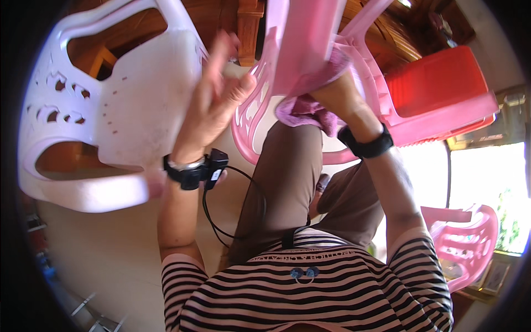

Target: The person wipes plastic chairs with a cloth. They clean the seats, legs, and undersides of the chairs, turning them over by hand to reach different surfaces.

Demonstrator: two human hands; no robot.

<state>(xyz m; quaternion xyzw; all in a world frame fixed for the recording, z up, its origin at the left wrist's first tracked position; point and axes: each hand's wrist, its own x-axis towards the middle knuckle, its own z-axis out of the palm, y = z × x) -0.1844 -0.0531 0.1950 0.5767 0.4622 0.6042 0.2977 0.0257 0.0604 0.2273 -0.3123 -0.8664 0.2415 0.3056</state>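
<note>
A pink plastic chair [305,45] lies tipped in front of my legs, its openwork part low and its legs pointing away. My right hand [338,91] holds a purple-pink cloth [307,110] against the chair's flat pink surface; the cloth partly covers the fingers. My left hand [211,99] is raised between this chair and a white plastic armchair [145,95], blurred, with fingers apart and nothing in it. Both wrists wear black straps, and the left one carries a small black device [216,166] with a cable.
The white armchair stands at the left, close to my left forearm. A red plastic stool or seat [435,81] is at the upper right, beside the pink chair's legs. Another pink chair [466,245] stands at the lower right. Carved wooden furniture [250,31] is at the top.
</note>
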